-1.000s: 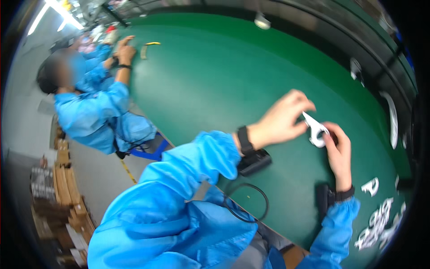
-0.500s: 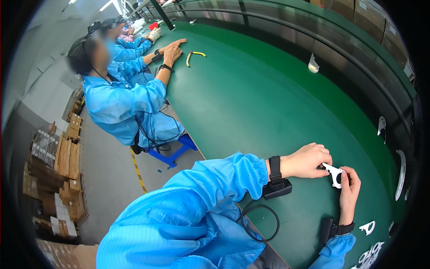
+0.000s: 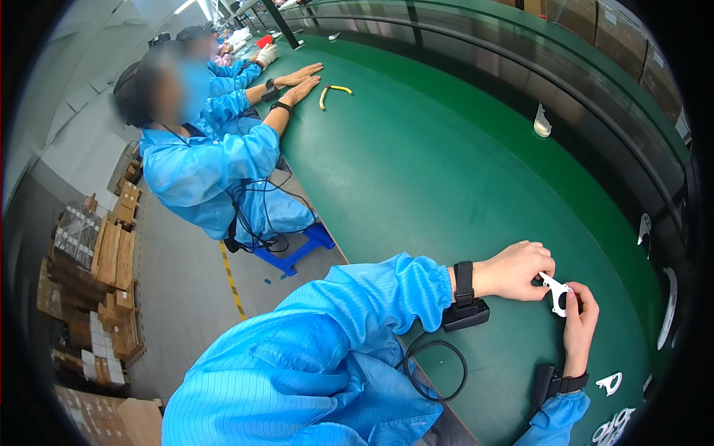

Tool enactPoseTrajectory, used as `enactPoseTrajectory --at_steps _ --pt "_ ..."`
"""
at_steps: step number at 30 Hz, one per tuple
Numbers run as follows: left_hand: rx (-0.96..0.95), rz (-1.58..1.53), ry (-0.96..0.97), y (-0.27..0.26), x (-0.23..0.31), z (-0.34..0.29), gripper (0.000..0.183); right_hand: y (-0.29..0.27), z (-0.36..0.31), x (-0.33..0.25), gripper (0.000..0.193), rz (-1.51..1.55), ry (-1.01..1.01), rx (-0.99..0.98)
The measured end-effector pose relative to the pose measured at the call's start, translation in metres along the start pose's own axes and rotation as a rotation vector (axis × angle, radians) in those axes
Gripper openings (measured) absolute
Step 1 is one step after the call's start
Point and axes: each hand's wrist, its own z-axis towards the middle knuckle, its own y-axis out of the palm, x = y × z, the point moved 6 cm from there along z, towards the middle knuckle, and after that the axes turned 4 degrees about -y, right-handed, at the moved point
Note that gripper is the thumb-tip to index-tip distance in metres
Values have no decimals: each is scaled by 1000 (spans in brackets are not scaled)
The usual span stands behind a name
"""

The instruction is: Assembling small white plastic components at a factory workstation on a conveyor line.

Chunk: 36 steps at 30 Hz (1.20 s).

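A small white ring-shaped part (image 3: 553,287), with a narrow arm on one side and a dark round middle, is held above the green work table (image 3: 416,171) at the right. My left hand (image 3: 516,270) has its fingers closed on the narrow end. My right hand (image 3: 581,320) grips the round end between thumb and fingers. A similar white part (image 3: 610,383) lies beside my right wrist, and several more white parts (image 3: 614,427) are heaped lower down near the picture's edge.
Co-workers in blue smocks sit along the left; the nearer person's hands (image 3: 299,88) rest on the table. Yellow-handled pliers (image 3: 325,95) lie near them. A white part (image 3: 542,121) is by the back rail. A black cable (image 3: 462,364) loops at the table edge beside my left sleeve.
The view has shifted slightly. Both my hands keep hold of the white part, with little change in their grip. The nearer co-worker's hands now lie flatter on the table.
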Motion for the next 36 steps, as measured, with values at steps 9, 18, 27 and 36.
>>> enactPoseTrajectory --at_steps 9,18,27,36 --pt "58 46 -49 -9 -2 0 17 5 3 7 17 -27 4 14" --pt "105 47 -85 -12 3 1 13 3 1 1 18 -118 -27 7" --pt "102 48 -91 -10 2 -2 14 2 -1 1 19 -150 -18 4" --pt "59 62 -69 -13 -1 -4 16 7 4 -2 17 -105 -55 -4"
